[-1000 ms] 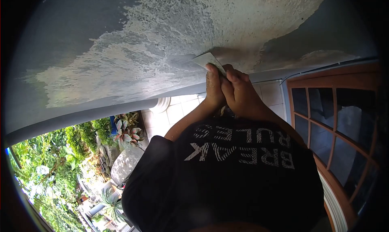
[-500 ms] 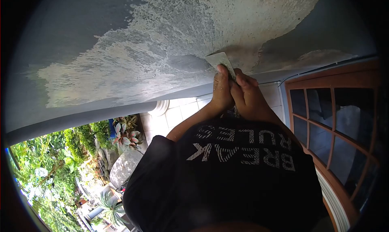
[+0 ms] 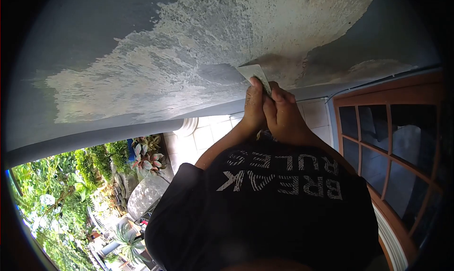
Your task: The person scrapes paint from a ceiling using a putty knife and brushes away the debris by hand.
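Observation:
A flat, pale scraper (image 3: 255, 72) has its blade edge against the grey painted surface (image 3: 222, 44) above, over a rough patch where the coating has come off. My left hand (image 3: 254, 105) is closed on the scraper, its thumb lying along the blade. Pressed against it from the other side, my right hand (image 3: 284, 115) is closed round the lower part too, and its fingers cover the handle. Fine pale specks cling to my left hand and wrist.
To the right is a brown wooden window frame (image 3: 388, 129) with dark panes, and a cable (image 3: 369, 84) runs above it. Pale floor tiles (image 3: 203, 137), a white column base (image 3: 187, 126) and potted plants (image 3: 147, 152) lie below. Garden greenery (image 3: 56, 190) fills the lower left.
Both hands and the scraper have shifted slightly to the left along the surface. The grip looks the same.

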Demonstrator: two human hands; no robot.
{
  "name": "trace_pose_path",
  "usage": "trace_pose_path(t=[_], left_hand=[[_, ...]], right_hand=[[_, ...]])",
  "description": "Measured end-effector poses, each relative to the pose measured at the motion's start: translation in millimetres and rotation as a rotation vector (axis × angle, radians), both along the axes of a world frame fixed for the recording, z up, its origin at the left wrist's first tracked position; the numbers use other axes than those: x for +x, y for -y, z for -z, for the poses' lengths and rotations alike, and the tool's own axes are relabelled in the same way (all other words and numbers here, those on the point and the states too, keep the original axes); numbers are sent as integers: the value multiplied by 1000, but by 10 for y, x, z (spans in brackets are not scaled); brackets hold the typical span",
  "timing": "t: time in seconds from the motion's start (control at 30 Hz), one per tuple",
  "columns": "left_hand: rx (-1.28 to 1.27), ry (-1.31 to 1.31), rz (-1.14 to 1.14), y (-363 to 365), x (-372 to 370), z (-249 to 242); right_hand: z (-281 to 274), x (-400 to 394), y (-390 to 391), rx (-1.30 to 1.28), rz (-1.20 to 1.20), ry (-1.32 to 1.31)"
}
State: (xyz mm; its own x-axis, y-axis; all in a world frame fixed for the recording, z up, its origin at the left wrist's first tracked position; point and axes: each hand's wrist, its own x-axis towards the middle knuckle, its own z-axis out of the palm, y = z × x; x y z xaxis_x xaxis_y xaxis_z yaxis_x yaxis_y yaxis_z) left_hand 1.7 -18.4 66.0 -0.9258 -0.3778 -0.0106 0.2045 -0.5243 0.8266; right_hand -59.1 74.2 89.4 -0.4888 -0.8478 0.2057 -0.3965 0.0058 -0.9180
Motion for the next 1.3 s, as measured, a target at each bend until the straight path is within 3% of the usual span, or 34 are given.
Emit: trace_pose_path(t=[0.07, 0.17, 0.27, 0.3, 0.47, 0.53, 0.57, 0.67, 0.7, 0.8, 0.9, 1.0, 1.2, 1.3], left_hand=[[-6, 113, -23, -36, 34, -47], [-30, 105, 1, -83, -38, -143], [108, 49, -37, -16, 16, 25], [12, -43, -38, 12, 22, 26], [13, 64, -61, -48, 0, -52], [-87, 108, -47, -25, -23, -9], [-22, 94, -36, -6, -15, 39], [128, 79, -178, -26, 65, -107], [105, 135, -262, -6, 71, -66], [18, 106, -166, 13, 90, -38], [-27, 99, -76, 2, 38, -47], [-91, 104, -78, 50, 68, -87], [-134, 190, -78, 33, 79, -198], [-207, 218, -103, 48, 46, -209]], right_hand=[[-33, -5, -10, -9, -19, 128], [-91, 31, -77, -93, 30, 107], [-38, 57, 35, -51, 50, 9], [-1, 31, 42, -58, 33, 20], [4, 44, -41, -128, 36, 143], [-30, 65, -14, -119, 102, 45], [-39, 76, 2, -112, 133, 1], [-31, -26, 128, -37, -78, 113], [-48, -37, 138, 47, -130, 173], [1, 75, 76, -146, -6, 99], [53, 112, 7, -118, 51, 226], [98, 143, 79, -117, 80, 28], [171, 171, 6, -85, 31, 357], [170, 114, 135, -205, 105, 139]])
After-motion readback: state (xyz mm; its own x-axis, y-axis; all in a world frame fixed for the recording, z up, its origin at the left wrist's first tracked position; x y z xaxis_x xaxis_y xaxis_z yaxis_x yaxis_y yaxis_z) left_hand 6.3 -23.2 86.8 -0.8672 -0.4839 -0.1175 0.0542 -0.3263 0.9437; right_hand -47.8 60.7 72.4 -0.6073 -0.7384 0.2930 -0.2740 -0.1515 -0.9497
